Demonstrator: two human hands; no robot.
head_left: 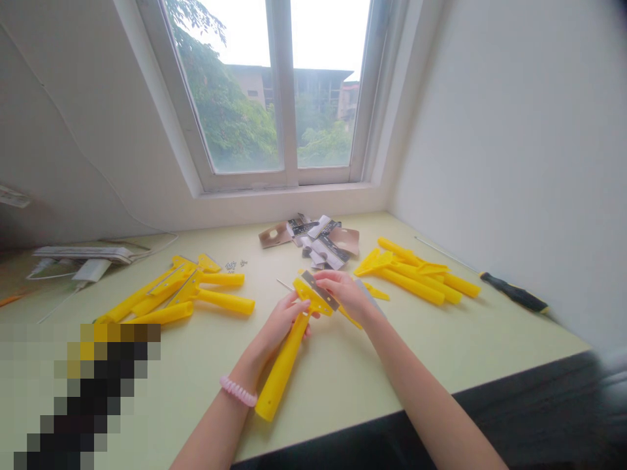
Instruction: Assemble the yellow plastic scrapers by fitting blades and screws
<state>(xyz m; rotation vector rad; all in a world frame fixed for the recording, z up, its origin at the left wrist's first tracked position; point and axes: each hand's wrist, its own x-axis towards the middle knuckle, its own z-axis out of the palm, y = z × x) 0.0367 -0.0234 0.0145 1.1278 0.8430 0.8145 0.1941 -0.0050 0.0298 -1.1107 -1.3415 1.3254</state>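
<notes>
My left hand (pixel 283 321) is closed around the neck of a yellow scraper (pixel 283 372), its handle pointing down toward me. Against the scraper's wide head, my right hand (pixel 347 295) pinches a dark metal blade (pixel 314 285) with holes in it. The blade lies along the head's far edge; I cannot tell whether it is fastened. A thin metal rod (pixel 285 284) sticks out beyond my left fingers. Partly hidden by my right wrist are a yellow plastic piece (pixel 376 292) and a grey flat strip (pixel 371 297).
On the left lie several yellow scrapers (pixel 164 294) beside small screws (pixel 230 266). Cardboard blade sleeves (pixel 333 248) are heaped at the back. Yellow handles (pixel 416 284) and a long screwdriver (pixel 512 292) lie on the right. A power strip (pixel 83 253) sits far left. Pixelation covers the lower left.
</notes>
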